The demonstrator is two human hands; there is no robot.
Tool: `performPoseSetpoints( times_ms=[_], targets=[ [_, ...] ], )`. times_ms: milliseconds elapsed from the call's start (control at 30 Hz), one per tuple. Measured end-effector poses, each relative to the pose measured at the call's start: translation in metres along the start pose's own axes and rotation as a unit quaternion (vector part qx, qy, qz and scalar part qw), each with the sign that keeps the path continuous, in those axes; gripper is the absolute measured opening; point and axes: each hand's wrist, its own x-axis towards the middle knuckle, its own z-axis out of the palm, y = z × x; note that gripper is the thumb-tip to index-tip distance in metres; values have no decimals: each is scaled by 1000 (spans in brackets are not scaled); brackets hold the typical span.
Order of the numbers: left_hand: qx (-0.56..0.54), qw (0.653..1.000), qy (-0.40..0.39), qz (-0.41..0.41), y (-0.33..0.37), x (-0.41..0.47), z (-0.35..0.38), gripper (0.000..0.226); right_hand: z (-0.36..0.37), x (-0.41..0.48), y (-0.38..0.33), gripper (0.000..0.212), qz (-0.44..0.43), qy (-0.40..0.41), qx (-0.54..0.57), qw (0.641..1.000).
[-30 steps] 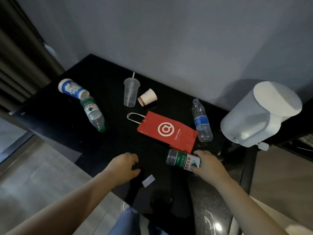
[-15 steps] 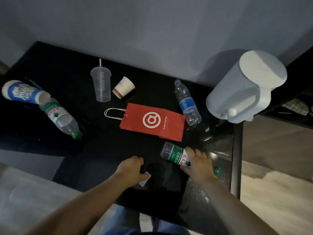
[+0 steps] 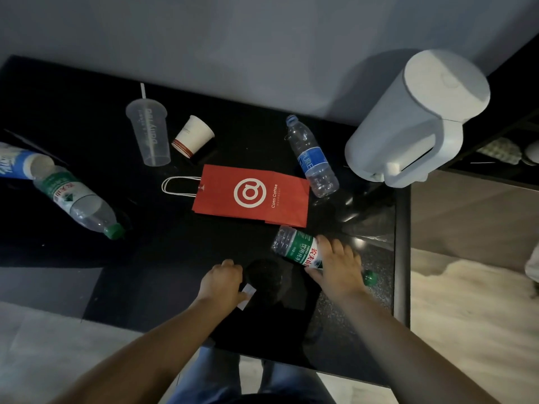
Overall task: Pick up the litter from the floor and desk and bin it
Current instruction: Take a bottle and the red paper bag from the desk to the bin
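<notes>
My right hand (image 3: 338,266) grips a green-labelled water bottle (image 3: 294,247) lying on the black desk (image 3: 163,258); its green cap (image 3: 370,277) pokes out past my wrist. My left hand (image 3: 223,282) has its fingers curled over a small white paper scrap (image 3: 247,292) near the desk's front edge. Further back lie a red paper bag (image 3: 250,195), a blue-labelled bottle (image 3: 312,157), a small paper cup (image 3: 194,135) on its side, a clear plastic cup (image 3: 150,132) with a straw, another green-capped bottle (image 3: 75,199) and a blue-white cup (image 3: 17,163).
A large white kettle-like jug (image 3: 417,121) stands at the desk's back right corner by the grey wall. Pale wooden floor (image 3: 466,301) lies to the right of the desk, and a dark shelf (image 3: 495,158) runs behind it.
My left hand has slid right onto the white paper scrap and now covers part of it. My right hand stays on the green-labelled bottle. The view has tilted further down over the desk.
</notes>
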Motion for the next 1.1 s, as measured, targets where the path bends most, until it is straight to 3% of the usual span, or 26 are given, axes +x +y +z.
performPoseSetpoints(
  times_ms=[233,433,567,900,1100],
  targets=[
    [-25,1000,8,8,-1,-3,7,18,-1,3,1,72,4,-2,1,1000],
    [-28,999,13,22,-2,-2,7,16,0,3,3,73,0,1,-2,1000],
    [-2,999,22,27,-2,-1,4,29,3,4,4,73,-6,7,-1,1000],
    [24,998,-6,58,10,-3,9,21,2,5,5,72,-13,14,1,1000],
    [-3,997,35,64,2,24,-42,22,1,6,6,72,-15,18,9,1000]
  ],
)
